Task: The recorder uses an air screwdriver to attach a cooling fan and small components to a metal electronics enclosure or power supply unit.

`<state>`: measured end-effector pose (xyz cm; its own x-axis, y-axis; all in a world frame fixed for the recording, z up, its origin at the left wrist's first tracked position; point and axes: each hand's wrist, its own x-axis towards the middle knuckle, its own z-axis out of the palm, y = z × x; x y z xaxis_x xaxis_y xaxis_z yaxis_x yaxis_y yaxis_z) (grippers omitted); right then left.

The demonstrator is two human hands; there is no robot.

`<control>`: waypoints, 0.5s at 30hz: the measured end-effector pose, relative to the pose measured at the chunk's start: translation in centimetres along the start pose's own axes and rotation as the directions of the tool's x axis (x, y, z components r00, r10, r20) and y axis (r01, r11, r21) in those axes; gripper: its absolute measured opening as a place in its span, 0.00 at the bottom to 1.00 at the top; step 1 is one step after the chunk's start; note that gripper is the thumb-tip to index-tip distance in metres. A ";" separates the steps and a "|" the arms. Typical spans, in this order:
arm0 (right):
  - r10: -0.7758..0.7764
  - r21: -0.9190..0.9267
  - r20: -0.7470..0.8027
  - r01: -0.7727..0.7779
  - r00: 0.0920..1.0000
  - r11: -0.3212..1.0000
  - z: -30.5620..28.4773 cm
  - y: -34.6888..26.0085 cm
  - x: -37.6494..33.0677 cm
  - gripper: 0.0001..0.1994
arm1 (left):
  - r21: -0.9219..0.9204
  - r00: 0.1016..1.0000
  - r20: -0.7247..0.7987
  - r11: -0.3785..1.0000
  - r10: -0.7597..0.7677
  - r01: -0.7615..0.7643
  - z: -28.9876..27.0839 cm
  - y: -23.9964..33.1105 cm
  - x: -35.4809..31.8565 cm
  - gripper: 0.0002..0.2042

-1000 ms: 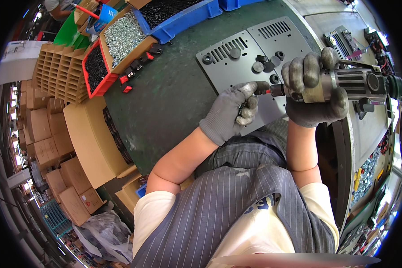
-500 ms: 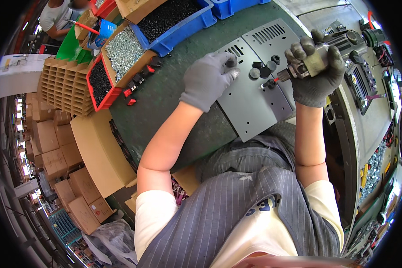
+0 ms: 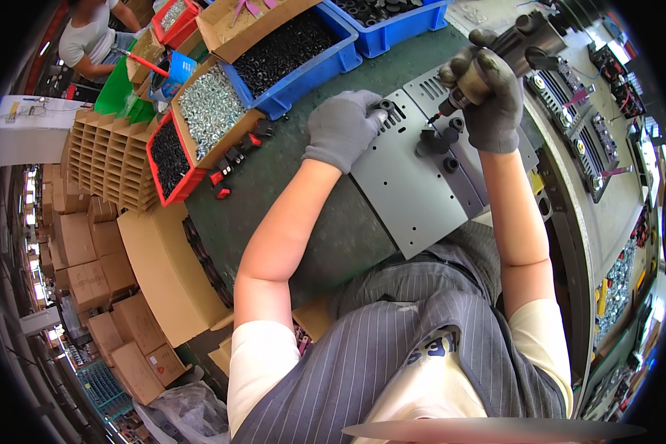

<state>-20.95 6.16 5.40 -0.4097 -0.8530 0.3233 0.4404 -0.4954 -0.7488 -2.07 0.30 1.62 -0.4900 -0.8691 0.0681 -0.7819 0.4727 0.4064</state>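
Note:
A grey flat metal plate (image 3: 403, 181) with slots and holes lies on the green bench. My gloved left hand (image 3: 342, 132) rests at its far left edge, fingers curled beside the slots. At the fingertips shows a small round black part (image 3: 387, 106), apparently pinched there. My gloved right hand (image 3: 492, 100) is wrapped round a power screwdriver (image 3: 529, 46), held tilted above the plate's right side. Its red-marked tip (image 3: 434, 118) points down and left, toward the plate. Loose black round parts (image 3: 438, 140) lie on the plate, and a black ring (image 3: 451, 164) sits nearer me.
Beyond my left hand stand a blue bin of black fasteners (image 3: 281, 52), a box of silver screws (image 3: 211, 107) and a red bin (image 3: 170, 159). Small red-and-black pieces (image 3: 233, 159) lie beside them. Slotted assemblies (image 3: 581, 140) occupy the right-hand bench. A person (image 3: 89, 41) works far left.
My right hand has raised the screwdriver and carried it left and farther away, its tip leaving the black parts. My left hand stays near the slotted edge. The black parts sit differently in view.

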 end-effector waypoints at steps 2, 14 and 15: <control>0.013 -0.067 0.054 -0.009 0.998 0.998 0.2 0.7 1.2 0.21 | -0.087 0.997 -0.054 0.994 0.059 -0.063 0.5 0.3 0.4 0.14; 0.153 -0.235 0.122 -0.121 0.981 0.964 2.5 5.1 3.6 0.15 | -0.218 0.998 -0.050 0.975 0.039 -0.049 2.2 0.8 1.0 0.12; 0.189 -0.269 0.148 -0.145 0.971 0.952 2.6 5.3 3.4 0.15 | -0.184 1.000 -0.004 0.983 0.024 -0.024 2.2 0.8 1.0 0.12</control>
<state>-17.94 0.16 4.06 -0.1959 -0.9462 0.2577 0.2637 -0.3039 -0.9155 -4.01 0.10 0.04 -0.5068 -0.8582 0.0817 -0.6854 0.4586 0.5656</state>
